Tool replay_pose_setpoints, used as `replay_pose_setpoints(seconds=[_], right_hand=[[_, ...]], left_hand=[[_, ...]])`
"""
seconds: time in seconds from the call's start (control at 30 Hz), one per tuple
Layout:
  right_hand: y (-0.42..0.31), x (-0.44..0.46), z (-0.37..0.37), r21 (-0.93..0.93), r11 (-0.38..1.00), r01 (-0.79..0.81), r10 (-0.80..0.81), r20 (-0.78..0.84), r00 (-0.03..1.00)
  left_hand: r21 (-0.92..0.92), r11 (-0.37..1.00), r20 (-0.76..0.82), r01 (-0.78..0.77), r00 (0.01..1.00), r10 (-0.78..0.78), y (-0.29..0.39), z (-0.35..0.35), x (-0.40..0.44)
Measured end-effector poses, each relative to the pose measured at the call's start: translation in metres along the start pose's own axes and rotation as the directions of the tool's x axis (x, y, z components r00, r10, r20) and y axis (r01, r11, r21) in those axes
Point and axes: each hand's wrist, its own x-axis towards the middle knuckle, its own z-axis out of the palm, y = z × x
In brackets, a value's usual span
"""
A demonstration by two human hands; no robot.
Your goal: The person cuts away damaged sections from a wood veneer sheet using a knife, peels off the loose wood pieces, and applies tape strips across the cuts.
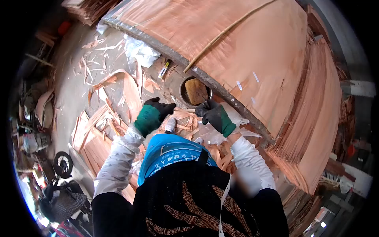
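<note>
My left hand (154,114), in a green glove with dark fingers, hovers over the scrap-strewn floor. Its fingers are apart and nothing shows in them. To the right, my right hand (216,117), gloved alike, is closed just beside a round dark bowl (182,96). A thin pale strip (190,110) shows at its fingertips; whether they grip it I cannot tell. Inside the bowl lies a yellow-brown sponge-like block (194,90), partly dark on its right. Beyond the bowl is a stack topped by a broad reddish wood veneer sheet (260,43), its grey edge close to my right hand.
A long thin stick (223,33) and small white strips (239,85) lie on the sheet. A yellow utility knife (164,69) and crumpled plastic (141,51) are on the floor. Veneer scraps (130,93) surround my feet. Layered veneer (316,114) stands right; a wheel (63,164) is at left.
</note>
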Motion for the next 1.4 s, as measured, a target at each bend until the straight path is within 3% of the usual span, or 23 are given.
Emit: replay_pose_setpoints(seconds=[0.03,0.1,0.13,0.17,0.27,0.37,0.4,0.43,0.5,0.53,0.63,0.67,0.73,0.77,0.8,0.83,0.9,1.03,1.13,1.17,1.3,1.37,1.4], right_hand=[[-0.006,0.001,0.002,-0.057,0.998,-0.031,0.029,-0.033,0.999],[-0.017,0.003,0.007,-0.165,0.981,-0.098,0.082,-0.099,0.992],[-0.017,0.004,0.006,-0.221,0.973,-0.063,0.038,-0.115,0.993],[-0.015,0.005,0.006,-0.279,0.96,-0.03,-0.006,-0.126,0.992],[-0.004,0.009,0.008,-0.436,0.89,0.135,-0.196,-0.099,0.975],[-0.008,0.009,0.012,-0.446,0.872,0.203,-0.24,-0.027,0.97],[-0.011,0.008,0.011,-0.43,0.88,0.2,-0.223,-0.004,0.975],[-0.012,0.007,0.007,-0.46,0.862,0.214,-0.259,-0.037,0.965],[-0.019,0.005,-0.002,-0.518,0.822,0.237,-0.333,-0.099,0.938],[-0.036,-0.002,-0.002,-0.232,0.954,0.191,-0.246,-0.238,0.94],[-0.022,0.0,-0.025,-0.109,0.988,-0.109,0.052,-0.43,0.901],[0.007,0.008,-0.033,-0.232,0.972,-0.044,-0.055,-0.404,0.913],[-0.022,0.0,-0.016,-0.029,0.987,-0.158,0.142,-0.301,0.943],[-0.032,-0.001,-0.004,0.068,0.973,-0.219,0.229,-0.232,0.945],[-0.031,0.002,0.004,-0.016,0.992,-0.128,0.121,-0.238,0.964],[-0.033,0.006,0.008,-0.019,0.984,-0.176,0.168,-0.209,0.963],[-0.04,0.015,0.014,-0.023,0.963,-0.267,0.261,-0.148,0.954],[-0.003,0.031,0.017,0.186,0.963,-0.193,0.226,-0.177,0.958],[0.022,0.04,0.021,0.217,0.968,-0.128,0.176,-0.221,0.959],[0.027,0.041,0.022,0.252,0.962,-0.108,0.169,-0.235,0.957],[0.083,0.066,0.021,-0.131,0.991,-0.013,-0.056,-0.512,0.857],[0.143,0.084,0.013,-0.591,0.792,-0.157,-0.253,-0.55,0.796],[0.131,0.083,0.014,-0.448,0.848,-0.281,-0.084,-0.639,0.765]], left_hand=[[0.038,0.999,0.034,-0.008,0.999,0.007,-0.018,-0.002,-0.003],[0.244,0.928,0.217,0.282,0.917,-0.335,-0.057,-0.01,-0.009],[0.357,0.882,0.059,0.308,0.935,-0.35,-0.055,-0.029,-0.01],[0.484,0.786,0.127,0.386,0.857,-0.499,-0.056,-0.041,-0.01],[-0.084,0.986,0.068,0.142,0.988,-0.136,-0.057,-0.046,0.023],[-0.6,0.797,0.055,-0.059,0.992,0.115,-0.011,-0.036,0.071],[-0.678,0.721,0.286,0.144,0.955,0.079,-0.011,-0.028,0.078],[-0.695,0.627,0.503,0.352,0.861,0.074,-0.012,-0.019,0.083],[-0.777,0.448,0.517,0.442,0.854,0.055,-0.014,-0.012,0.086],[-0.802,0.353,0.529,0.482,0.848,0.045,-0.016,-0.01,0.086],[-0.827,0.277,0.526,0.49,0.848,0.07,-0.024,-0.006,0.086],[-0.826,0.268,0.533,0.496,0.842,0.082,-0.025,-0.004,0.087],[-0.824,0.25,0.545,0.509,0.832,0.105,-0.026,0.001,0.09],[-0.808,0.288,0.558,0.514,0.824,0.096,-0.026,0.004,0.091],[-0.791,0.326,0.569,0.517,0.818,0.084,-0.026,0.007,0.093],[-0.772,0.364,0.58,0.521,0.812,0.068,-0.027,0.011,0.094],[-0.785,0.317,0.58,0.533,0.811,0.073,-0.031,0.018,0.093],[-0.773,0.29,0.593,0.564,0.805,0.018,-0.036,0.024,0.09],[-0.76,0.282,0.604,0.585,0.796,-0.023,-0.033,0.017,0.09],[-0.722,0.344,0.629,0.6,0.777,-0.033,-0.034,0.013,0.091],[-0.489,0.617,0.7,0.616,0.699,-0.143,-0.072,0.012,0.094],[-0.179,0.889,0.504,0.421,0.815,-0.285,-0.113,0.023,0.089],[0.123,0.935,0.397,0.331,0.848,-0.352,-0.095,0.011,0.098]])
